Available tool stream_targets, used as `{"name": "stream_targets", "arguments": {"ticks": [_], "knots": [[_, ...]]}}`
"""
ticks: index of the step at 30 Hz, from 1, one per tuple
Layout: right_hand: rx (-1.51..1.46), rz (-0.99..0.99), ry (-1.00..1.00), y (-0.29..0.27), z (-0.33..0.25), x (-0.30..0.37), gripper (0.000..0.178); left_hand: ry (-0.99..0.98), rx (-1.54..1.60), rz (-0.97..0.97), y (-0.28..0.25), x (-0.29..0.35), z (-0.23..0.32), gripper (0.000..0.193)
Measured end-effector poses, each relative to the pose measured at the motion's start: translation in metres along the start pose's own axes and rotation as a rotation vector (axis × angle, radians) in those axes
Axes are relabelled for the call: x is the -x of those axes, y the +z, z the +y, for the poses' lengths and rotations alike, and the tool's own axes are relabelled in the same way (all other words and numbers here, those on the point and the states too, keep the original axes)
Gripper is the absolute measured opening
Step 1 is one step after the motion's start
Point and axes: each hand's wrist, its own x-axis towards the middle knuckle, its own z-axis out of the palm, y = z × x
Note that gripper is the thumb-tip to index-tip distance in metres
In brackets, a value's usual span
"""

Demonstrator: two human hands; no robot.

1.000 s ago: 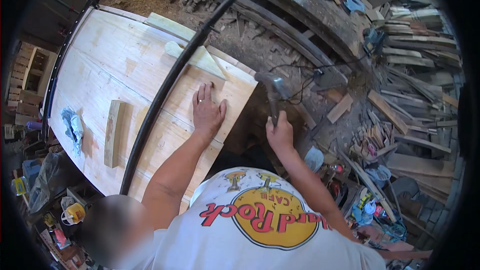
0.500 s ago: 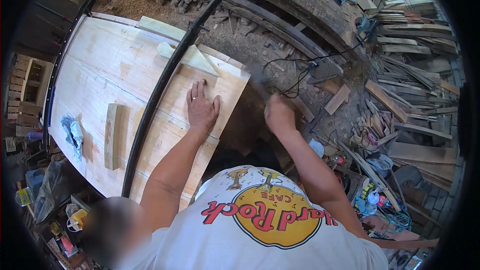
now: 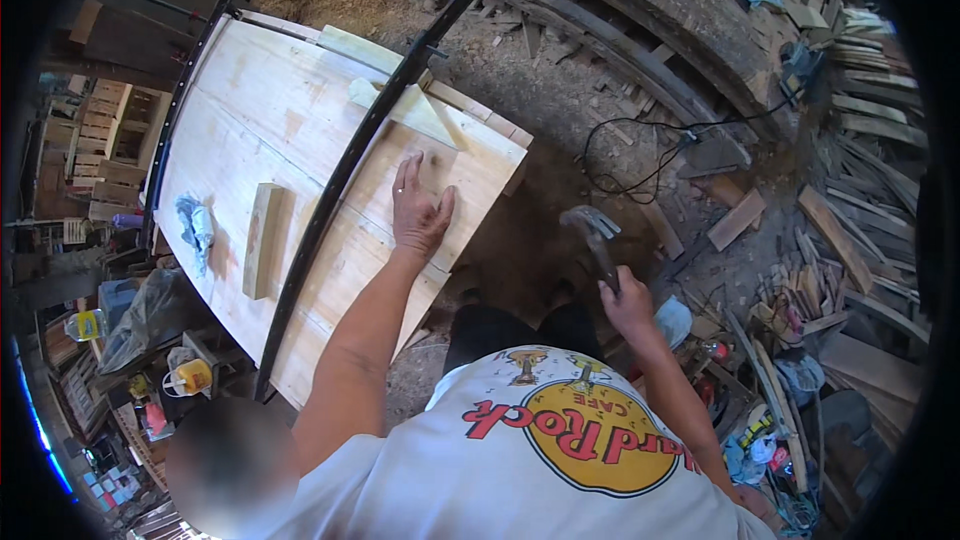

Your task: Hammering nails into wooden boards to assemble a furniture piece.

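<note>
Hammer [image 3: 601, 254] and right hand [image 3: 632, 306] are sitting lower and farther from the corner of the wooden panel [image 3: 220, 130] than half a second ago, when the tool was blurring beside that corner. Closed around the handle, the right hand is holding the hammer in the air to the right of the panel. Its long axis is running up and slightly left from the fist, the head pointing away from the person, with the claw facing right. On the panel, the left hand [image 3: 420, 222] is staying near the corner, half open, fingers bending and thumb standing apart; whether something small is lying under the fingertips, I cannot tell. Just beyond it a pale wedge [image 3: 428, 117] is lying by a black strip [image 3: 410, 65] that is running across the panel. Farther left, a block [image 3: 262, 240] and a cloth [image 3: 195, 230] are resting there. Past the panel's left edge, a yellow tub [image 3: 190, 376] and a clear bottle [image 3: 87, 325] are standing, their contents too small to tell.
</note>
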Motion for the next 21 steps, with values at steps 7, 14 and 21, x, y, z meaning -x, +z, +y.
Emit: {"name": "stream_targets", "arguments": {"ticks": [7,14,21], "knots": [[-0.087,0.055,0.18,0.033,0.001,0.044,0.021,-0.168,0.249,0.269,0.019,0.01,-0.029,0.056],[-0.286,0.077,0.452,0.082,-0.013,0.085,0.027,-0.282,0.298,0.105,-0.001,0.021,-0.071,0.017],[-0.239,0.072,0.393,0.075,-0.04,0.079,0.029,-0.122,-0.189,-0.136,-0.018,-0.018,-0.052,0.019]]}}
